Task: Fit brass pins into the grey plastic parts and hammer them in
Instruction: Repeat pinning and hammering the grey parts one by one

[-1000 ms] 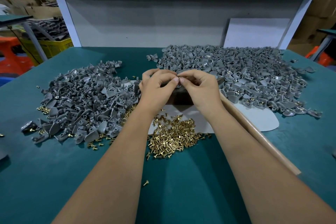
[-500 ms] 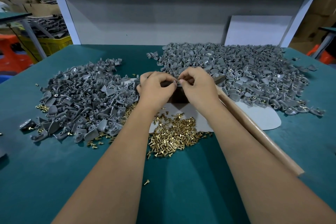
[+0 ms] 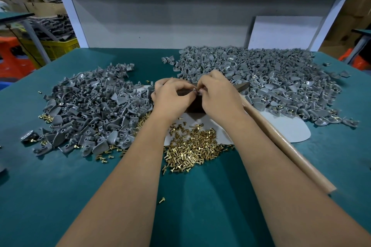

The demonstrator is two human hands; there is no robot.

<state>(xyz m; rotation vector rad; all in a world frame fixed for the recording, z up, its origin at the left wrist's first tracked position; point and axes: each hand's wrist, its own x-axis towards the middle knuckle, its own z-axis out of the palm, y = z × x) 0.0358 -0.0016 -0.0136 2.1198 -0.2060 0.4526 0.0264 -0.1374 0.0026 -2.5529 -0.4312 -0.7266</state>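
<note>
My left hand [image 3: 170, 96] and my right hand [image 3: 218, 96] meet fingertip to fingertip over a dark block [image 3: 195, 105] in the middle of the table. Between the fingertips they pinch a small grey plastic part [image 3: 195, 90], mostly hidden; whether a pin sits in it I cannot tell. A heap of loose brass pins [image 3: 192, 146] lies just in front of the hands. One pile of grey plastic parts [image 3: 90, 110] lies to the left, and a larger pile of grey parts [image 3: 271, 82] spreads to the right and back.
A hammer's wooden handle [image 3: 285, 142] runs from behind my right hand toward the near right, over a pale grey mat [image 3: 289, 126]. A single brass pin [image 3: 161, 199] lies on the green table [image 3: 60, 186]. A white frame and back panel [image 3: 160, 22] close off the far side.
Both hands have sunk a little toward the dark block while staying pinched together. The head camera has tilted slightly.
</note>
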